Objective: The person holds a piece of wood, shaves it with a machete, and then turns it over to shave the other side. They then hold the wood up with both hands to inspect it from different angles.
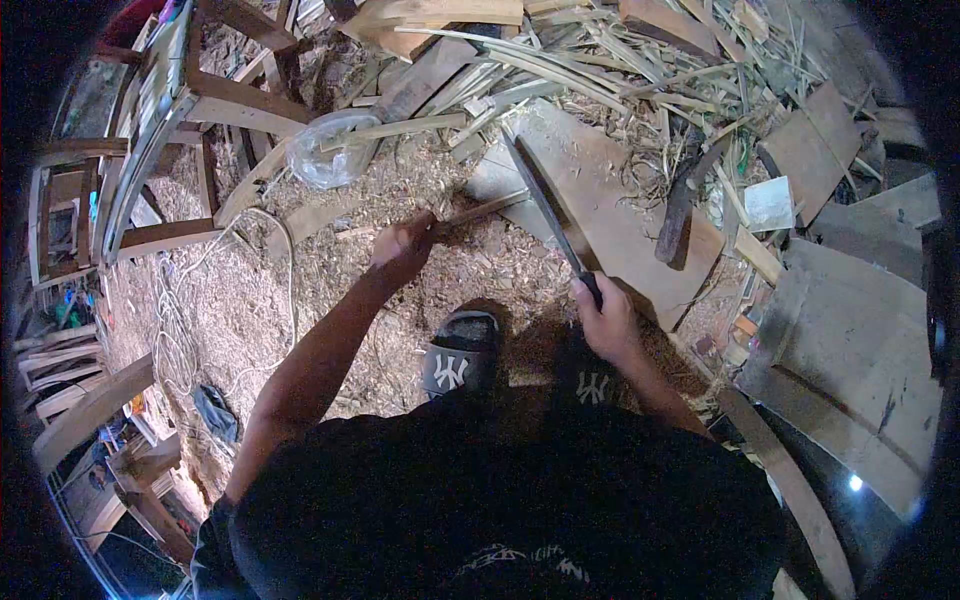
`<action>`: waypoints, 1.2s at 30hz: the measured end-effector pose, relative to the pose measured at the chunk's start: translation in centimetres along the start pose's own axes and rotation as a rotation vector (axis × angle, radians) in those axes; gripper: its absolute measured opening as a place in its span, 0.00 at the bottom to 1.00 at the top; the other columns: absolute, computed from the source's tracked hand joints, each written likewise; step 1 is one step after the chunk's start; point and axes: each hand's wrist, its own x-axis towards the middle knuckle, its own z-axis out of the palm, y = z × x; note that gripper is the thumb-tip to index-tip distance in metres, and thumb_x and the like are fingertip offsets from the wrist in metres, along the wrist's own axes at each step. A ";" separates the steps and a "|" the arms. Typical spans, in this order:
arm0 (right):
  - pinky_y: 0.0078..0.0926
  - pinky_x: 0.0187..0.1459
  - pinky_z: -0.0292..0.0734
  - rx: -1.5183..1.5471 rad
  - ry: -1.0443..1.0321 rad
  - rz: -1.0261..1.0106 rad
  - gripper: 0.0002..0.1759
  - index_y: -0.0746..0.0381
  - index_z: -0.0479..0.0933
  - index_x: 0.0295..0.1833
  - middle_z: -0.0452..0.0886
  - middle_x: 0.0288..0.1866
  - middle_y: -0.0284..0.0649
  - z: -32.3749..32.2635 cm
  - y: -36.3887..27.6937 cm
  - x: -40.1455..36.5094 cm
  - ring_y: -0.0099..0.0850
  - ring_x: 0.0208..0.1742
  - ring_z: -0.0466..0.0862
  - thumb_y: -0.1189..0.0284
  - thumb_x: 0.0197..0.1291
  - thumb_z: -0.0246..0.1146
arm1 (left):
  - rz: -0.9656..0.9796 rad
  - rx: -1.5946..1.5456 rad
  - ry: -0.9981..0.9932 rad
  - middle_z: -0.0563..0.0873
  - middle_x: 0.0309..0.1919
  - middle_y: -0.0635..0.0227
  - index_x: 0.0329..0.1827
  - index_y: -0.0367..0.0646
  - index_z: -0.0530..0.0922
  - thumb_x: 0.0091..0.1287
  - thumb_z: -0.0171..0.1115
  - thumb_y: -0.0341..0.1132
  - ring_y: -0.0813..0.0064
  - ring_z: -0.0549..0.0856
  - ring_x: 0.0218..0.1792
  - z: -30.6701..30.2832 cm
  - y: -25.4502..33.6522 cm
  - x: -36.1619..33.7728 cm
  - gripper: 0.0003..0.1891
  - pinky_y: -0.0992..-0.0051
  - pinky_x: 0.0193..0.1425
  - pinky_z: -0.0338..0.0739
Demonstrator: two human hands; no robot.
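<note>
Machete [550, 210], by the look of it, is slanting over the left corner of a flat board [625, 205] on the ground, its tip pointing at the upper-left edge. The person's right hand [607, 315] is wrapping firmly round its black handle [591, 287]. That blade is probably feeling stiff and fairly weighty, and the handle is offering the only safe hold; I'm not able to tell which side is sharp.

A slim wooden strip [485, 213] is reaching over the same corner, its far end coming up beside the blade, though whether they're touching I can't say. The left hand [402, 245] is clasping its near end. It's looking light and rigid, dry enough to split, and the end away from the blade is seeming the right place to hold.

Past the board's lower-left edge, loose wood shavings [350, 275] are covering the ground, giving the left arm low, easy room. A slide sandal [460, 355] is standing below that edge, rather near for comfort. Toward the right corner a dark piece of wood [677, 225] is lying on the board, and beyond the top edge heaped offcuts [590, 70] are crowding any reach forward.
</note>
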 end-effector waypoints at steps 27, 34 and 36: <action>0.51 0.39 0.72 0.003 0.016 0.044 0.22 0.68 0.75 0.43 0.79 0.29 0.56 2.1 0.2 -0.7 0.58 0.34 0.81 0.58 0.78 0.52 | -0.161 0.187 -0.040 0.88 0.35 0.52 0.63 0.65 0.73 0.79 0.42 0.55 0.42 0.88 0.35 1.3 -0.3 -0.4 0.18 0.45 0.36 0.79; 0.50 0.38 0.72 -0.099 0.013 0.012 0.22 0.69 0.75 0.44 0.78 0.29 0.57 2.0 0.6 -0.1 0.58 0.34 0.80 0.58 0.78 0.51 | -0.111 0.246 -0.008 0.88 0.35 0.55 0.62 0.61 0.74 0.79 0.41 0.53 0.43 0.87 0.34 0.9 0.2 -0.5 0.18 0.46 0.35 0.80; 0.50 0.37 0.72 -0.140 0.074 -0.031 0.23 0.69 0.75 0.43 0.78 0.28 0.56 1.7 0.3 -0.2 0.57 0.33 0.80 0.57 0.78 0.51 | -0.124 0.238 -0.007 0.88 0.33 0.54 0.63 0.59 0.73 0.78 0.46 0.49 0.43 0.87 0.32 0.7 0.5 -0.5 0.16 0.47 0.33 0.80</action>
